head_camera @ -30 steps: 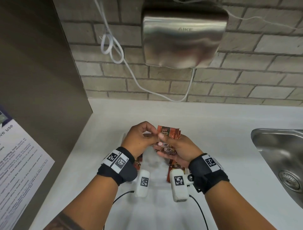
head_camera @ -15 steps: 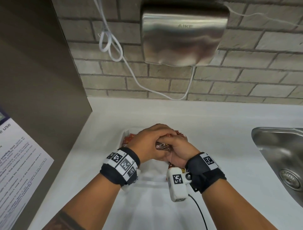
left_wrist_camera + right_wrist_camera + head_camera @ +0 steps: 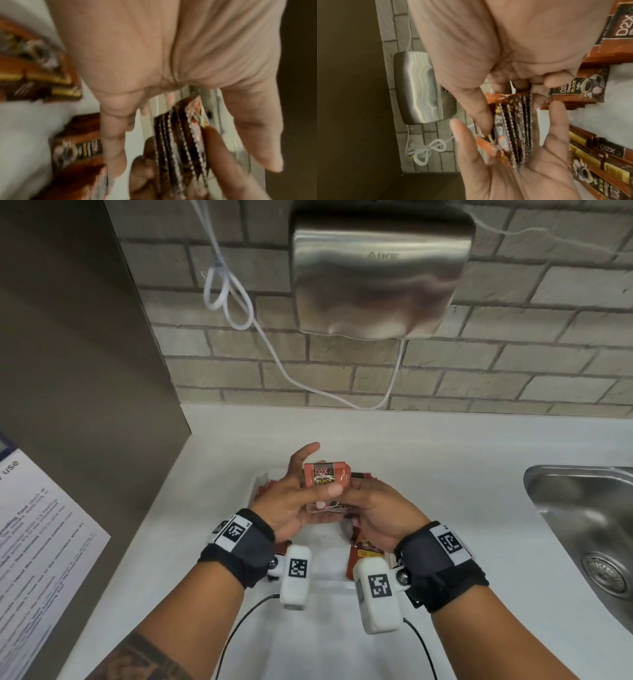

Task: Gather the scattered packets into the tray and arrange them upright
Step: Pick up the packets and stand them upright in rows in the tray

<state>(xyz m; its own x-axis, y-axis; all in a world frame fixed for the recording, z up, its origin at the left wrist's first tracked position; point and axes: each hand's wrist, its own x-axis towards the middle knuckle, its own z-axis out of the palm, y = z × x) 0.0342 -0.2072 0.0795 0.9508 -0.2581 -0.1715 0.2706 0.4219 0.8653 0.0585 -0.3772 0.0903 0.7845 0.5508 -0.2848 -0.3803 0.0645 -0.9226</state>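
A stack of orange-brown coffee packets [image 3: 327,477] stands on edge above the white tray [image 3: 257,478]. My right hand [image 3: 373,505] grips this stack [image 3: 513,128], thumb on its face and fingers curled behind. My left hand [image 3: 296,486] lies with straight fingers, its palm [image 3: 513,175] against the stack's edges [image 3: 180,135]. More packets lie flat in the tray, some on the left [image 3: 34,75] and some on the right [image 3: 363,553], and others [image 3: 599,169] overlap each other. My hands hide much of the tray.
The tray sits on a white counter [image 3: 445,474]. A steel sink [image 3: 582,525] is at the right. A hand dryer [image 3: 380,272] with a looped white cable [image 3: 233,299] hangs on the brick wall. A dark panel [image 3: 68,371] with a paper notice [image 3: 34,542] stands on the left.
Half a second ago both hands were low on the tray, the left one over the stack. Now the stack is raised again and my left fingers have straightened out.
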